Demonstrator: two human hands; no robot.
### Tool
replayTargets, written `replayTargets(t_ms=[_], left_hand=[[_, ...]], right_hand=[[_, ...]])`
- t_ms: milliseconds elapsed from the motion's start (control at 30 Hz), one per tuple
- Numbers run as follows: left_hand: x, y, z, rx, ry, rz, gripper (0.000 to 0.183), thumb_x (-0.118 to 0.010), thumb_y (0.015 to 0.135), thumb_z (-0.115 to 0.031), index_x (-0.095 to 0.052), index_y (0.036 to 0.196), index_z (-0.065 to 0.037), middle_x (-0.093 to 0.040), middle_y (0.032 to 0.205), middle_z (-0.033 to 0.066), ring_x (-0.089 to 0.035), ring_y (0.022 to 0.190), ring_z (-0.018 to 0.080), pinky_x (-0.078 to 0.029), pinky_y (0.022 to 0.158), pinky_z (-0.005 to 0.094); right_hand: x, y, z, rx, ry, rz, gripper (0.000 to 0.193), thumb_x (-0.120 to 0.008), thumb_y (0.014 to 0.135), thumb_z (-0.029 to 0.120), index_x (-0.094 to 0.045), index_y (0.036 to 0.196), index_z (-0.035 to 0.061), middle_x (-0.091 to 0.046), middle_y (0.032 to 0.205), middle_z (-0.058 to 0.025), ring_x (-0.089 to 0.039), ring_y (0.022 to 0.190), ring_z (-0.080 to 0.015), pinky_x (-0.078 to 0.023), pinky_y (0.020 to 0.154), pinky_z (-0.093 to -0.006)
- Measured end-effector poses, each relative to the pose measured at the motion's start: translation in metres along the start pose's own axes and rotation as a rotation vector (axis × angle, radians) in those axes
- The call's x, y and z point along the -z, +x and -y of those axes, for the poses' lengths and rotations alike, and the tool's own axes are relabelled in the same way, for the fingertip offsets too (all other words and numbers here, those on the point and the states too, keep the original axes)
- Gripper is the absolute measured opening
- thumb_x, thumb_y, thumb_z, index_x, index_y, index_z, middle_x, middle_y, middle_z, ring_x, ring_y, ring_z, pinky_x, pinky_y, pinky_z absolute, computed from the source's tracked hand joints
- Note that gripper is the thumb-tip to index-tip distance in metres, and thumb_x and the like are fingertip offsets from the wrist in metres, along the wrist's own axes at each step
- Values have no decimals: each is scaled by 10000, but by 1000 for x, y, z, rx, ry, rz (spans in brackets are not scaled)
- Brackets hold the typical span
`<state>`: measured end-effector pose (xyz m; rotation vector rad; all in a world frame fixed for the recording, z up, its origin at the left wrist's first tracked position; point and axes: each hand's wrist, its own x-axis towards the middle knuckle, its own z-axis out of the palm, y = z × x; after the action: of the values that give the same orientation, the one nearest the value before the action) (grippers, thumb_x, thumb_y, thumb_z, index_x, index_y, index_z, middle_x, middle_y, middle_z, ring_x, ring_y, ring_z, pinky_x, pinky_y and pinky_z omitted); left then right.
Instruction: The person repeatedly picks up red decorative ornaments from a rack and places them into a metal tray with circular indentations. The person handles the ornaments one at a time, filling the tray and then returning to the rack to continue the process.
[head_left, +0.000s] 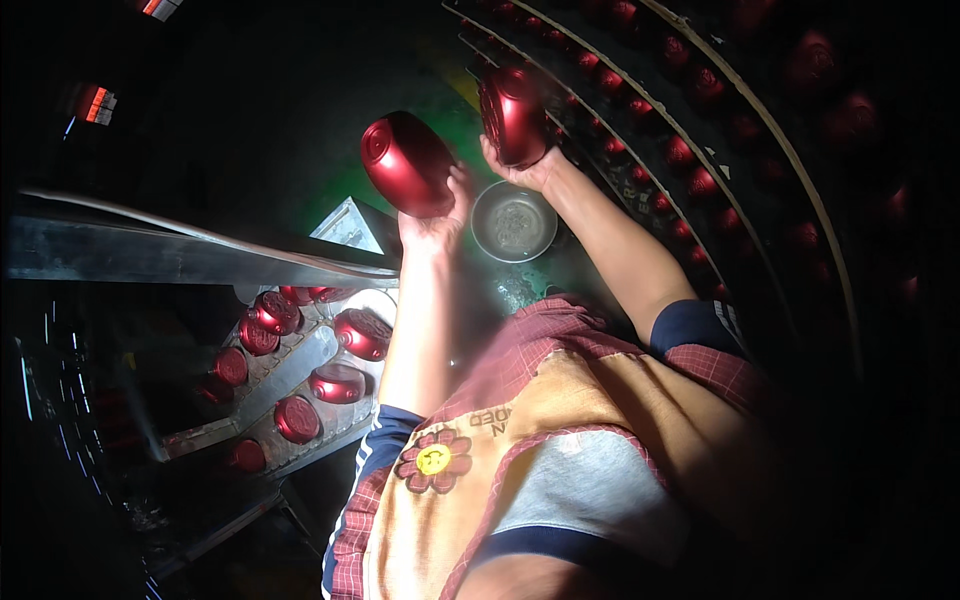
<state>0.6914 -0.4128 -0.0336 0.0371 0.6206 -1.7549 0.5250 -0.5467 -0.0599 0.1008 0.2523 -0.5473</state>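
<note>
A glossy red rounded vessel (408, 165) rests in my left hand (440, 222), tilted with a round, ringed end facing up and left. My fingers curl around its lower right side. To the right, my right hand (530, 172) grips a second glossy red vessel (514, 112) from below; its left side shows a raised pattern. The two vessels are held apart at about the same height. Most of each palm is hidden behind the vessels.
Below the hands is a round metal bowl (514, 222). At left, several red vessels sit on a conveyor (270, 400) beside a metal rail (180, 250). Curved shelf edges (740, 95) at right carry rows of red vessels. Much of the surroundings is dark.
</note>
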Motion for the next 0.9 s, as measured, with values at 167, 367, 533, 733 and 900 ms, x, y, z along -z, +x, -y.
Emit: replayTargets(t_ms=[167,367,533,733,900], left_hand=[[-2,27,-6,-61,65,59,449,-558,906,-379,-558,1232,-70,-527,1169,234,-552,1003,371,-577,776,445],[1,35,-6,18,78,135,542,-600,877,-369,-503,1273,-12,-451,1231,252,-555,1010,336,-579,775,403],[35,-4,0,235,161,274,679,-565,873,-561,-464,1373,-112,-501,1252,260,-581,976,332,-581,724,432],[98,-104,-3,171,651,-12,670,-528,892,-647,-575,1266,-93,-666,1119,166,-663,942,300,-588,709,502],[138,-209,-12,26,588,-16,517,-520,982,-459,-528,1323,-70,-593,1289,110,-594,1151,221,-480,1007,402]], right_hand=[[1,-6,9,32,50,-82,410,-564,914,530,-686,965,143,-659,788,-18,-616,681,-197,-563,581,-308],[20,-8,18,-4,116,-102,488,-564,889,576,-679,998,115,-658,864,-76,-628,722,-239,-561,593,-327],[51,-34,-5,-83,191,121,509,-564,898,492,-628,1197,85,-613,1179,-209,-634,982,-342,-561,753,-411],[79,-82,-75,6,46,221,505,-605,897,406,-585,1278,75,-576,1284,-198,-598,1109,-326,-544,837,-451],[97,-106,-136,-171,27,120,630,-637,851,502,-532,1350,132,-504,1360,-184,-545,1149,-332,-491,887,-448]])
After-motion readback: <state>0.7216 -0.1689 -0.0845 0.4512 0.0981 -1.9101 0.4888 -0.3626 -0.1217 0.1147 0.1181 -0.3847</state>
